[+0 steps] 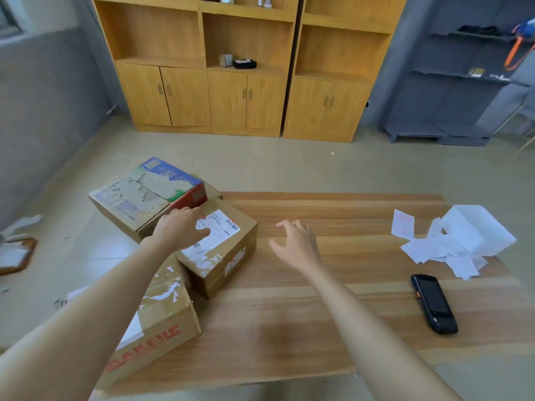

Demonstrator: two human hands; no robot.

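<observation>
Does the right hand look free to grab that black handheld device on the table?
Probably yes. The right hand is open and holds nothing, the black handheld device lies on the table on that same side, and only bare wood shows between them.

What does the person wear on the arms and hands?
Nothing that shows. The bare left hand and the bare right hand carry no glove, ring or watch, and the left forearm and right forearm are uncovered down to the picture's edge; no sleeve is in view.
</observation>
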